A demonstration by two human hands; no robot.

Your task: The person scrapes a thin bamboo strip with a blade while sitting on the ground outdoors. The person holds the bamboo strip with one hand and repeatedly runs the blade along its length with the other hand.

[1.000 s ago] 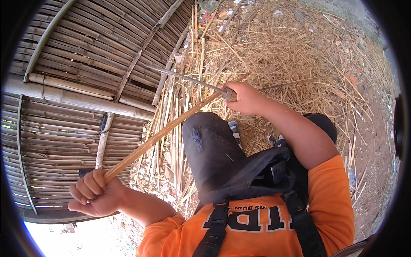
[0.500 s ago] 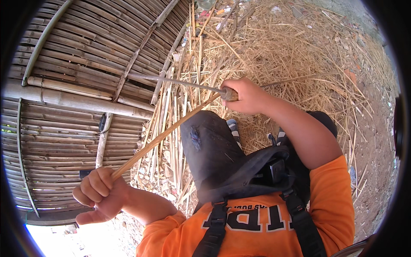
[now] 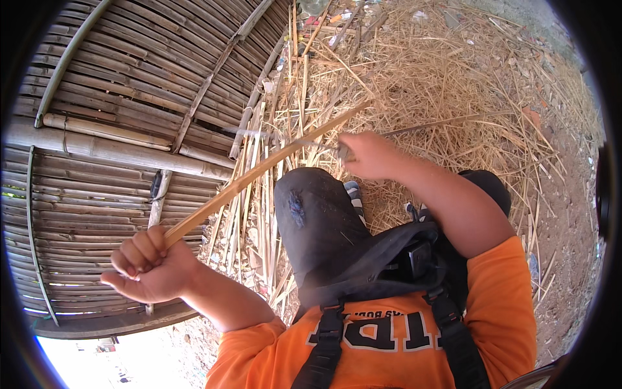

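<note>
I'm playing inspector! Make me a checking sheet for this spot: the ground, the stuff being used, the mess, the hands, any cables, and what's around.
Surface: brown ground, widely covered with dry straw.
Things in use: long wooden strip; long tool, mostly blurred, appearing to cross the strip; touching or not, can't tell.
Clutter: loose stalks under the strip; bits of litter near the top.
Left hand: closed around the strip's lower end.
Right hand: closed on the tool.
Cables: nothing seen.
Surroundings: slatted wall on the left.
</note>
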